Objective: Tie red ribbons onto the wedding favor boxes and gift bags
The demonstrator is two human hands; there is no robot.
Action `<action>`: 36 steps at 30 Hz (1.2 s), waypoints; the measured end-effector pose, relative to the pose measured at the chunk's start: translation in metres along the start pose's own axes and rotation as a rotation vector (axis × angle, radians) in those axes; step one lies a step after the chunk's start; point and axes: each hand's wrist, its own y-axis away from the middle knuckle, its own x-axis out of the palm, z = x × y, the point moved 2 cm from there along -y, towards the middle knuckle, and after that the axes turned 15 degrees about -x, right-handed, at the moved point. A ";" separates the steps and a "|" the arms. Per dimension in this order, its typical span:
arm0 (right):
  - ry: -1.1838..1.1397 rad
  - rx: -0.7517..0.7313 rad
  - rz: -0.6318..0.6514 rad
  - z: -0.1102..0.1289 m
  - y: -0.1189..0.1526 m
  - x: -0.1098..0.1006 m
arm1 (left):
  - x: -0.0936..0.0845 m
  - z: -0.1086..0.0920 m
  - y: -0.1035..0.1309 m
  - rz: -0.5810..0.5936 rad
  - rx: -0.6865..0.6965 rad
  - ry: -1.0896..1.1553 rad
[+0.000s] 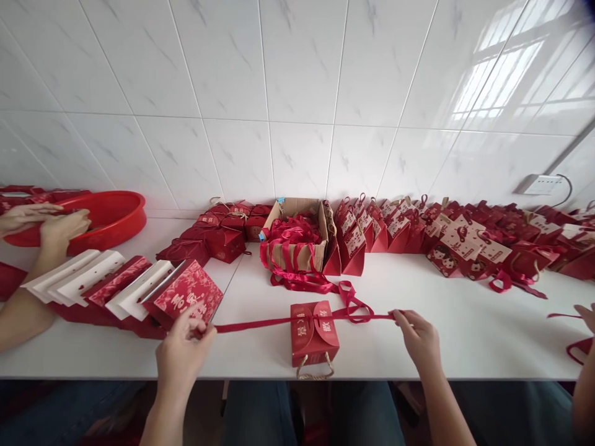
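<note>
A small red gift box [315,354] with gold lettering and a rope handle lies near the table's front edge. A red ribbon [253,324] runs across its top and is stretched out to both sides. My left hand [183,347] pinches the ribbon's left end, close to a row of open boxes. On the other side my right hand [417,337] pinches the right end, pulled nearly straight. A loose loop of ribbon [354,303] lies just behind the box.
A cardboard carton [297,257] full of red ribbon stands at the back. Tied boxes [225,241] sit left of it, finished gift boxes [376,229] line the right. Open boxes [134,288] stand at left. Co-workers' hands show at a red basin [134,214] and the right edge.
</note>
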 end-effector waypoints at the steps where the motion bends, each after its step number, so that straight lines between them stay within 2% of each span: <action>1: 0.011 -0.004 0.016 -0.005 0.004 0.000 | 0.002 0.006 0.000 0.025 0.001 -0.028; 4: 0.045 -0.018 0.004 -0.006 0.010 0.005 | 0.015 0.002 0.009 0.048 0.088 -0.013; 7: 0.046 -0.036 -0.027 0.010 0.008 0.018 | 0.035 -0.018 0.029 0.116 0.174 0.046; 9: -0.010 -0.047 0.032 0.024 0.005 0.033 | 0.050 -0.032 0.045 0.257 0.187 0.113; 10: -0.050 -0.050 0.078 0.031 0.004 0.041 | 0.059 -0.038 0.053 0.388 0.150 0.190; 11: -0.091 -0.049 0.129 0.037 0.004 0.050 | 0.066 -0.042 0.061 0.454 0.136 0.224; 13: -0.171 -0.033 0.222 0.044 0.005 0.068 | 0.081 -0.049 0.074 0.541 0.113 0.267; 17: -0.303 0.055 0.331 0.046 0.012 0.095 | 0.099 -0.050 0.086 0.602 0.072 0.311; 20: -0.364 0.137 0.362 0.041 0.016 0.104 | 0.102 -0.047 0.086 0.620 0.031 0.320; 26: -0.488 0.320 0.467 0.036 0.020 0.109 | 0.102 -0.044 0.079 0.689 -0.068 0.303; 33: -0.612 0.457 0.556 0.034 0.019 0.108 | 0.101 -0.043 0.070 0.924 -0.165 0.296; 36: -0.662 0.470 0.525 0.032 0.018 0.106 | 0.097 -0.046 0.068 0.947 -0.202 0.308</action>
